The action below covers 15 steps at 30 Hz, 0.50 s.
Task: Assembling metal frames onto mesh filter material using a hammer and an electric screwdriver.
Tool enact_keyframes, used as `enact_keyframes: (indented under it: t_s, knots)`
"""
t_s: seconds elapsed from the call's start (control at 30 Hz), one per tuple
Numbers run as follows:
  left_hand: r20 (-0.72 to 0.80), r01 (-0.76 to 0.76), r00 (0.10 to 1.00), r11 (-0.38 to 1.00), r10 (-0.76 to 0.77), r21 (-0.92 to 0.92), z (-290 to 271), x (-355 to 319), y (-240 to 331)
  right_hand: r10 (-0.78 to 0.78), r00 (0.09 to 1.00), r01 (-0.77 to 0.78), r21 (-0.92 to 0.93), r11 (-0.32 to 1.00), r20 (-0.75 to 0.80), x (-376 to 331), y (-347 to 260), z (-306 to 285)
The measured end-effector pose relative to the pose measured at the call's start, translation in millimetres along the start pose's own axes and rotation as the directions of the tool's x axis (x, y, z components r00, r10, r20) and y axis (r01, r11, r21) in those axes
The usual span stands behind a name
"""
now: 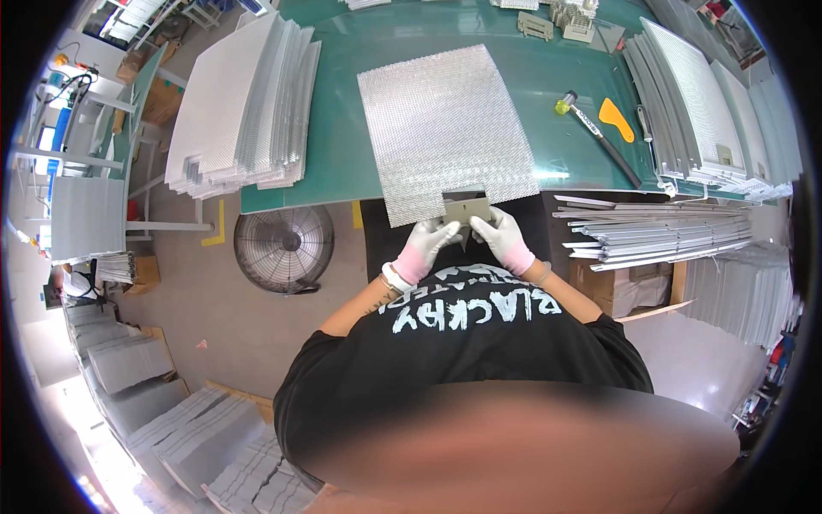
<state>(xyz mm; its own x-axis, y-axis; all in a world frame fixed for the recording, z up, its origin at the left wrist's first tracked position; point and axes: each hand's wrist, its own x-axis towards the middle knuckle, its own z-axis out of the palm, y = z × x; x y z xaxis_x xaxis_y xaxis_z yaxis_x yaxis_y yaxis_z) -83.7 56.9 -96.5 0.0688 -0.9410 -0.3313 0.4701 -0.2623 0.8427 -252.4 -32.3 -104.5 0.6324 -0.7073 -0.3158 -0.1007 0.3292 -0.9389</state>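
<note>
Both of my gloved hands pinch a small grey-beige rectangular plate (467, 212) at the notch in the near edge of a silvery mesh panel (445, 128). My left hand (423, 248) has its thumb and fingers on the plate's left end. On the right end, the fingers of my right hand (503, 240) are closed in the same way. The mesh panel lies flat on the green table (338, 103), its near edge reaching past the table's front. Whether the plate is seated in the notch I cannot tell.
Stacks of mesh panels stand at the left (244, 103) and right (685, 103) of the table. A mallet (597, 137) and an orange scraper (616, 119) lie right of the panel. Metal strips (659, 230) are piled below on the right. A floor fan (284, 248) stands front left.
</note>
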Motion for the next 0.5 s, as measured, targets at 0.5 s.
enact_keyframes:
  t_s: [0.5]
  knots:
    - [-0.206,-0.158,0.973,0.948,0.102,-0.276,-10,6,-23,0.044,0.999,-0.018,0.579,0.815,-0.031,-2,29,12]
